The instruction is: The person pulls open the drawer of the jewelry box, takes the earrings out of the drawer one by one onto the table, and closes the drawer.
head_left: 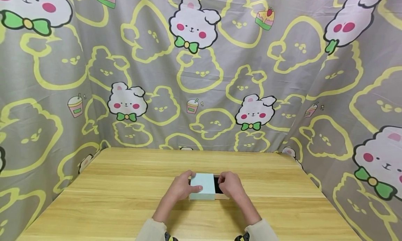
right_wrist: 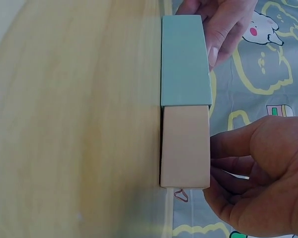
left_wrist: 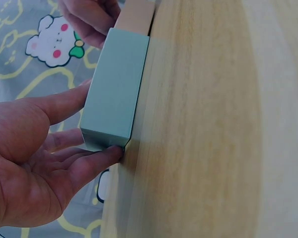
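Observation:
A small drawer box lies on the table, its mint-green sleeve covering the left part and its pinkish-tan drawer pulled out to the right. Black lining shows inside the drawer. My left hand grips the sleeve at its left end, thumb on the top face; the left wrist view shows a finger under the end edge. Over the drawer's right part, my right hand has bent fingers dipping to the black inside. Whether those fingertips hold anything is hidden. A small ribbon loop hangs from the drawer's end.
The box rests on a light wood-grain table. Grey curtains with cartoon bears and yellow outlines stand behind the table and along both sides.

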### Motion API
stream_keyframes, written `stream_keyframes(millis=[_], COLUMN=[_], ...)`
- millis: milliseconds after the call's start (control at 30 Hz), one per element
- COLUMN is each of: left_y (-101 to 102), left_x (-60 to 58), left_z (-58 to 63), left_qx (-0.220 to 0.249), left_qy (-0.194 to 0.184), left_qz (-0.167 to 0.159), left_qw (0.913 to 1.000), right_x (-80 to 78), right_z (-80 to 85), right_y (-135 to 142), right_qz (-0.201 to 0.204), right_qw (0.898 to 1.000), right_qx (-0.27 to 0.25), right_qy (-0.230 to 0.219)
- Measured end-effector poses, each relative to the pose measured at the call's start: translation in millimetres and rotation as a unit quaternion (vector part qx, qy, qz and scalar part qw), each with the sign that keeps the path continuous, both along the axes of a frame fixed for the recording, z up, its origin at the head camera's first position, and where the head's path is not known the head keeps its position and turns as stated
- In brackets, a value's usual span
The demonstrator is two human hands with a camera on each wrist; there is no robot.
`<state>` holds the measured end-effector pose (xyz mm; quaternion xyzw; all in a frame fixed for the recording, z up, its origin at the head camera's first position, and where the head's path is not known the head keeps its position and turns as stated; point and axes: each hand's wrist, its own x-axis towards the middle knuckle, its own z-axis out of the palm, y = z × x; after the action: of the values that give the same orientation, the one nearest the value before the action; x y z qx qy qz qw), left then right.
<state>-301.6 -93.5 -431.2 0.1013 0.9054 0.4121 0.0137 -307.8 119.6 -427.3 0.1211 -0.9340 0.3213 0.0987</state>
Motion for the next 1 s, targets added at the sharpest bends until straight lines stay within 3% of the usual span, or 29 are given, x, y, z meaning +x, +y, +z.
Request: stream_keyframes(millis=[1000], left_y=[0.3], left_x=[0.0], left_z=[1.8], left_qx=[-0.005], left_qy=[-0.006], left_qz=[0.004], left_qw=[1.0000], right_x=[0.7], right_z=[2.5], right_y=[0.0], right_qz=[-0.007], right_qw=[1.000], right_qx=[-0.005], right_qy=[-0.023])
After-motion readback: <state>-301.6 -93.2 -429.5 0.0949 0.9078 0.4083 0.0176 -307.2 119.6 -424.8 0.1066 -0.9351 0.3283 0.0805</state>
